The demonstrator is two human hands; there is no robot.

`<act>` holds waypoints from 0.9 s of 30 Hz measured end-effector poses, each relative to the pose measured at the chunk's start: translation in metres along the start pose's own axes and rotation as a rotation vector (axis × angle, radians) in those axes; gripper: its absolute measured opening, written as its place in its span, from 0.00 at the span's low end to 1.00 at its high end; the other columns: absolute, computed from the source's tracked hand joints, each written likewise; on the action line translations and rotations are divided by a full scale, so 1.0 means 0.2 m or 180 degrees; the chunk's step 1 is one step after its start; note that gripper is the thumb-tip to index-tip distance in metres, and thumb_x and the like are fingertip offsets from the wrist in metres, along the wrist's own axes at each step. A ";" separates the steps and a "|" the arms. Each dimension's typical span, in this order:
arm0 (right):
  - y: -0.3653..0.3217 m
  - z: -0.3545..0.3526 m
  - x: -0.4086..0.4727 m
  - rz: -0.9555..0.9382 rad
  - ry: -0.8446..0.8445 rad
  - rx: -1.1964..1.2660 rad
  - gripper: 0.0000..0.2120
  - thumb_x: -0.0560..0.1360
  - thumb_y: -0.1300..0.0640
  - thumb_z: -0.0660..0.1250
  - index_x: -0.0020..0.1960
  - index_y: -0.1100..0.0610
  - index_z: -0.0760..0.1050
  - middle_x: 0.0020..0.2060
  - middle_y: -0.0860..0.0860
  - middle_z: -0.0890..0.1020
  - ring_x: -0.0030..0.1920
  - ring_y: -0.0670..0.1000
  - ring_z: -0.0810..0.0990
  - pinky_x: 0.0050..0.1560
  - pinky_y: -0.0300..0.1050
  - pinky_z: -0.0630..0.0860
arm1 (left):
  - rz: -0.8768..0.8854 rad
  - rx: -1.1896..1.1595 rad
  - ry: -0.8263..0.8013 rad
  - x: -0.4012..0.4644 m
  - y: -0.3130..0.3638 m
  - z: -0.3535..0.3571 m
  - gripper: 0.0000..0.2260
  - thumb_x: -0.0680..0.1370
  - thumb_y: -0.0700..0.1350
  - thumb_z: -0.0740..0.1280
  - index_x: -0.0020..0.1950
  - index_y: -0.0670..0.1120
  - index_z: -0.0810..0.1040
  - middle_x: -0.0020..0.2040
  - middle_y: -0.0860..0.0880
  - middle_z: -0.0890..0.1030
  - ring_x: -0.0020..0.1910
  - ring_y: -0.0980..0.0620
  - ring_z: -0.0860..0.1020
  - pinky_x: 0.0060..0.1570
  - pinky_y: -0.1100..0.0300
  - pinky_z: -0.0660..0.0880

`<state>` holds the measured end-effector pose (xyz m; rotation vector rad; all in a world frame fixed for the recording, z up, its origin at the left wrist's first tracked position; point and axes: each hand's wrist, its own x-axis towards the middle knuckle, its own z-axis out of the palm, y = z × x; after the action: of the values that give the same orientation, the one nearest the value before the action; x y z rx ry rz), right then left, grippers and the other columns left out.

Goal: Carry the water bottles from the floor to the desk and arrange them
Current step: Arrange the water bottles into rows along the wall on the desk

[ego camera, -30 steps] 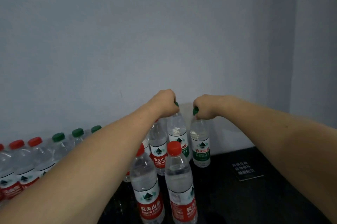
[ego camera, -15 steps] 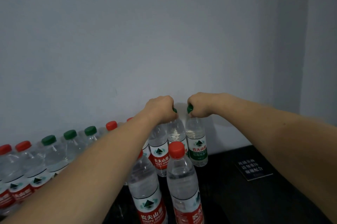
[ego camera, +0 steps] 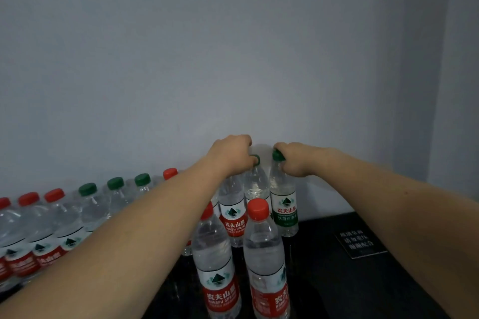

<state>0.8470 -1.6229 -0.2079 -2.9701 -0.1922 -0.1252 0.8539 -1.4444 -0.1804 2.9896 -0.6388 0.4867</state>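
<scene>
So, both hands out at the back of the dark desk (ego camera: 324,279), near the wall (ego camera: 233,46). Left hand (ego camera: 229,154) curled over the top of one green-capped bottle (ego camera: 255,183), cap peeking out past the knuckles. Right hand (ego camera: 294,160) wrapped around the neck of the other green-capped bottle (ego camera: 283,204), just under the cap. Hands close but not touching, each clamped on its own bottle. Holding by the neck makes sense: easy to lower straight down into a tight spot without knocking the neighbours.

Looks like both are going in side by side at the end of the back line, so probably the setting-down step, though hard to say whether the bases are on the surface yet. Left one's lower half blocked by a red-labelled bottle (ego camera: 232,212) in front.

Closer in, two red-capped bottles (ego camera: 264,254) standing upright, bottoms cut off by the frame edge. Off to the left, a long row of bottles (ego camera: 51,217) running along the wall, red caps then green, partly hidden behind the left forearm. Small black sign (ego camera: 359,242) lying flat on the right, text too blurry to read. Floor not in view at all, so no idea how many bottles are left down there.
</scene>
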 end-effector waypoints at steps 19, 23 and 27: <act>-0.51 0.01 -0.67 -0.0671 0.0038 0.0144 0.10 0.78 0.48 0.62 0.41 0.52 0.70 0.41 0.48 0.75 0.44 0.52 0.76 0.44 0.46 0.70 | -0.0051 -0.0487 -0.0371 -0.91 -0.05 -0.22 0.11 0.78 0.50 0.66 0.57 0.47 0.81 0.53 0.49 0.83 0.51 0.47 0.80 0.47 0.54 0.76; -0.45 0.09 -0.70 -0.0406 0.0167 0.0536 0.12 0.79 0.46 0.61 0.50 0.55 0.68 0.39 0.48 0.71 0.42 0.52 0.73 0.45 0.47 0.69 | -0.0161 -0.0736 0.0328 -0.93 -0.06 -0.11 0.10 0.79 0.44 0.65 0.56 0.42 0.82 0.51 0.45 0.83 0.51 0.46 0.80 0.53 0.51 0.77; -0.40 0.13 -0.74 -0.0412 0.0372 0.0713 0.14 0.78 0.42 0.61 0.47 0.53 0.68 0.39 0.49 0.74 0.38 0.48 0.75 0.36 0.43 0.68 | -0.0289 -0.1035 0.0321 -0.93 -0.08 -0.08 0.18 0.79 0.46 0.67 0.69 0.47 0.75 0.62 0.47 0.80 0.59 0.48 0.78 0.61 0.54 0.72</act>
<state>0.6927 -1.5586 -0.2341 -2.7173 -0.3585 -0.2733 0.6943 -1.3552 -0.2226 2.6561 -0.5149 0.4726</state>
